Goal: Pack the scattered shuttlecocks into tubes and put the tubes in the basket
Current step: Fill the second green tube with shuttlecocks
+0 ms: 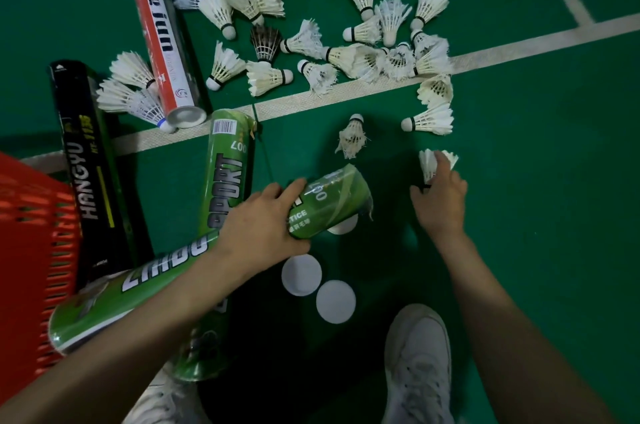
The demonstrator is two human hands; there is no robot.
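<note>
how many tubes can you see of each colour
green: 2, the held green tube gripped by the left hand and the lying green tube on the floor
black: 1, the black tube
red and white: 1, the red and white tube
total: 4 tubes

Your left hand (266, 219) grips a green tube (329, 205) over the green court floor (536, 215). Your right hand (440, 202) holds a white shuttlecock (429, 164) near it. More shuttlecocks (266, 77) lie scattered along the white line (346, 91). A red basket (31, 250) sits at the floor's left edge, with a black tube (86, 174) just beside it.
</note>
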